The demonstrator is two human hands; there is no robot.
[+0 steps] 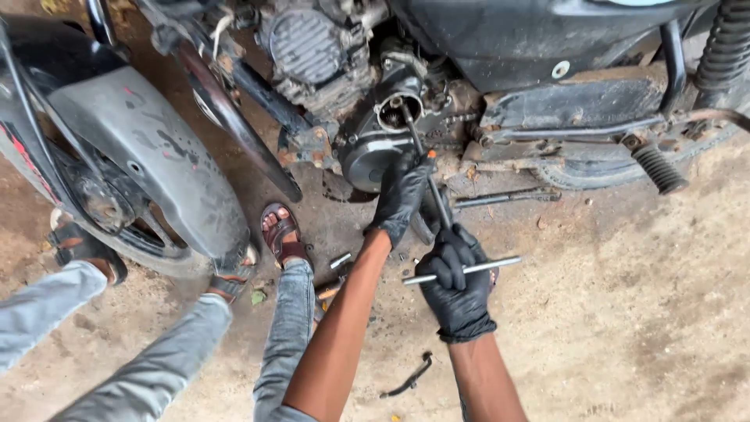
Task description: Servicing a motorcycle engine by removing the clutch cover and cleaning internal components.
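Wrench [437,205] in engine [375,133] — front wheel [117,180] left.

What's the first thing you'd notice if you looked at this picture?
Two black-gloved hands in the middle: the right hand grips the crossbar of a T-shaped metal wrench, and the left hand steadies its shaft higher up. The wrench's tip sits in a round opening on the grimy motorcycle engine just above. At the left, a grey front mudguard curves over a wheel, with a sandalled foot beside it.

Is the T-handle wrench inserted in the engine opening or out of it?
Inserted: the T-handle wrench shaft ends inside the round engine opening.
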